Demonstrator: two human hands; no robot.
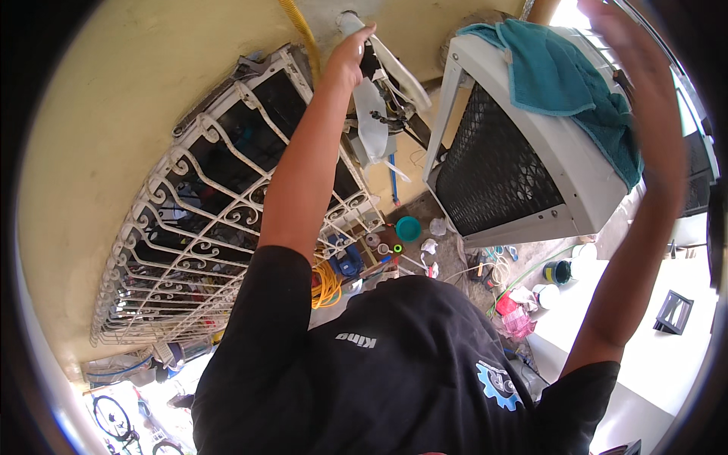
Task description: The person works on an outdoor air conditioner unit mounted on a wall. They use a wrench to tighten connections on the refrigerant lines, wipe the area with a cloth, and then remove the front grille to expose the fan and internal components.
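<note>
My left hand is raised to the yellow wall, closed round a white-wrapped pipe that comes out of it; some of its fingers are hidden. Below the hand, a loose white plastic strip hangs down beside dark cables. A second white length slants down to the right. High at the far right, my right hand is smeared by motion, so its fingers cannot be read. Nearest to it are a white outdoor air-conditioner unit with a dark mesh grille and a teal towel draped over its top.
A white wrought-iron window grille juts out at left. Far below on the floor are a teal basin, a coiled orange hose, a dark bucket, a pink bag and loose cords. A yellow corrugated conduit runs along the wall.
</note>
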